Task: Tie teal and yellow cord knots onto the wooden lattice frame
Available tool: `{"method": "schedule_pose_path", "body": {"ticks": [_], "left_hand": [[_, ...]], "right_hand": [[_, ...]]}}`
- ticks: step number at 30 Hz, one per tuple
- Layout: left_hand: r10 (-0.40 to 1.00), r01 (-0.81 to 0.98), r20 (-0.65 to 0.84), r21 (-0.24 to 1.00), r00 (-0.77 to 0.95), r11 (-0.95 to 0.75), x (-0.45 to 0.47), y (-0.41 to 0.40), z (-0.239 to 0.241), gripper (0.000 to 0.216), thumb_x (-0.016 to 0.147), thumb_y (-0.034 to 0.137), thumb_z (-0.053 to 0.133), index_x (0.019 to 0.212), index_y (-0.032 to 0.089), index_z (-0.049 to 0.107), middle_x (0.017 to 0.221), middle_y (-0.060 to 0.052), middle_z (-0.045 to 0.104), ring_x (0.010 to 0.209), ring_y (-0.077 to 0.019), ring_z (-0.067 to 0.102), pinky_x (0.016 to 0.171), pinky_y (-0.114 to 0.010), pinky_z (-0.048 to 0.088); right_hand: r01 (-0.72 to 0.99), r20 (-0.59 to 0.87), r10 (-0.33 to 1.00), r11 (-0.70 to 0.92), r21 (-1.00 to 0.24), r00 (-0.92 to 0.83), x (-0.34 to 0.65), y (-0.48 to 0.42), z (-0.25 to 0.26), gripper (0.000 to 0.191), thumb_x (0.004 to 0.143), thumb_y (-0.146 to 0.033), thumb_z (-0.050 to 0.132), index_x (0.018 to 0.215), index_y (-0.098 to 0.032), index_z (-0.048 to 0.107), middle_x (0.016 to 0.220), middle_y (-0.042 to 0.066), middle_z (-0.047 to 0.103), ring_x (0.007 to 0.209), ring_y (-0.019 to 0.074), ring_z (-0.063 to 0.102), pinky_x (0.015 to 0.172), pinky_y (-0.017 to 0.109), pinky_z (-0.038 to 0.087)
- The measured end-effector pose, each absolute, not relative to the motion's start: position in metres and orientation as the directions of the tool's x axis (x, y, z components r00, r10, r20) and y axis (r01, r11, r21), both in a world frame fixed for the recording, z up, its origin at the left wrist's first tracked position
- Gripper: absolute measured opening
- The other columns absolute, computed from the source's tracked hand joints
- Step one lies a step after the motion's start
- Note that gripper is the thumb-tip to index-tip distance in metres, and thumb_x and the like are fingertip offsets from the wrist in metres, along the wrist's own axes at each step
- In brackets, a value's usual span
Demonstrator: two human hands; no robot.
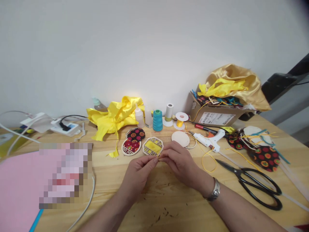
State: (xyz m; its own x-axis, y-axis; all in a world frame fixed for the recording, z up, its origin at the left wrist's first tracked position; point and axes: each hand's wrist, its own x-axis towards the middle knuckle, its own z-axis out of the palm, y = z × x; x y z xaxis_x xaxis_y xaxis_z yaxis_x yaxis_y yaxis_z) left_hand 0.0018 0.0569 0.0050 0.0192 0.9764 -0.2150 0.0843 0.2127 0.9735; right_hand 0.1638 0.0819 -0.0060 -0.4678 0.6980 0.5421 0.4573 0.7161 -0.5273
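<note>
My left hand (139, 172) and my right hand (180, 161) meet at the middle of the wooden table (169, 206), fingertips pinched together on something small I cannot make out. Just beyond the fingertips lies a round wooden lattice disc with yellow fabric (153, 146). To its left lie two round patterned red-and-black pieces (132, 141). A plain wooden disc (180, 139) lies to the right. My right wrist wears a metal watch (214, 190).
Black scissors (253, 183), a white glue gun (209, 140) and yellow cord lie at the right. Thread spools (157, 120), small bottles, yellow satin (113, 117) and a cardboard box (217, 117) of fabric stand at the back. Pink paper (19, 190) and cables lie left.
</note>
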Motion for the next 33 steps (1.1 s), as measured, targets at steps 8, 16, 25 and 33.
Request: {"method": "schedule_pose_path", "body": {"ticks": [8,16,25,33], "left_hand": [[0.984,0.166,-0.158,0.976,0.084,0.143,0.0001,0.0566,0.0036,0.022,0.074,0.034,0.061,0.085,0.022,0.075,0.056,0.002,0.057,0.048,-0.0095,0.033,0.045,-0.022,0.024],[0.985,0.205,-0.143,0.971,0.098,0.12,-0.0011,0.0548,0.0048,0.021,0.076,0.032,0.06,0.087,0.024,0.075,0.05,0.004,0.052,0.047,-0.0096,0.034,0.046,-0.021,0.026],[0.979,0.178,-0.113,0.981,0.171,0.082,-0.0012,0.0557,0.0041,0.023,0.079,0.033,0.057,0.092,0.024,0.074,0.078,0.001,0.07,0.077,-0.0172,0.057,0.073,-0.024,0.042],[0.992,0.298,-0.073,0.954,0.098,0.041,-0.0013,0.0551,0.0012,0.023,0.078,0.032,0.058,0.094,0.025,0.073,0.083,0.002,0.074,0.079,-0.0174,0.063,0.072,-0.024,0.046]], "right_hand": [[0.334,0.508,0.768,0.632,-0.7,-0.39,0.1622,0.0825,-0.0057,0.008,0.085,-0.02,0.052,0.081,-0.019,0.059,0.089,0.004,0.056,0.085,0.0144,0.053,0.075,0.028,0.045],[0.245,0.327,0.888,0.412,-0.877,-0.322,0.1617,0.0866,-0.007,0.011,0.076,-0.019,0.063,0.086,-0.018,0.059,0.081,0.0,0.056,0.067,0.0102,0.049,0.06,0.023,0.042],[0.16,0.158,0.907,0.235,-0.959,-0.389,0.1634,0.09,-0.0059,0.005,0.073,-0.022,0.065,0.075,-0.018,0.064,0.074,0.0,0.062,0.071,0.013,0.055,0.066,0.026,0.044],[0.243,0.091,0.929,0.187,-0.952,-0.358,0.1622,0.0888,-0.0044,0.01,0.075,-0.025,0.06,0.072,-0.016,0.062,0.071,0.001,0.061,0.067,0.0127,0.053,0.062,0.025,0.042]]}}
